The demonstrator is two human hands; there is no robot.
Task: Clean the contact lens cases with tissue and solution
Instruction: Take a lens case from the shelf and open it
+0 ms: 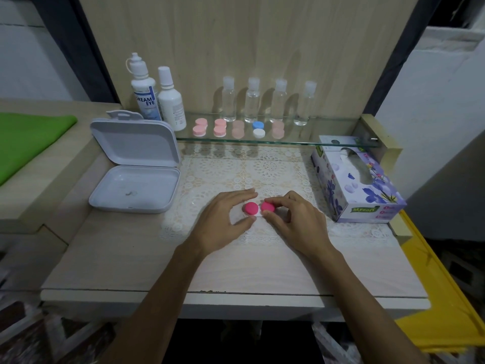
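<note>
At the bench's left edge a white hinged box [136, 177] stands open, lid raised, its tray holding only a small unclear speck. Behind it, at the left end of the glass shelf [301, 143], stand two white solution bottles [157, 98], capped; contents not visible. Along the shelf follow five closed lens cases [238, 129], four pale pink and one with a blue and a white cap, and behind them four clear bottles [265, 101], capped, which appear to hold clear liquid. On the lace mat [262, 166] near the bench's centre lies the pink contact lens case [258, 208], both caps on. The left hand [225, 219] holds its left cap between thumb and forefinger, fingers loosely curved; the right hand [296, 219] pinches its right cap between thumb and forefinger. At the bench's right edge a floral tissue box [357, 187] lies with tissue showing in its top opening.
</note>
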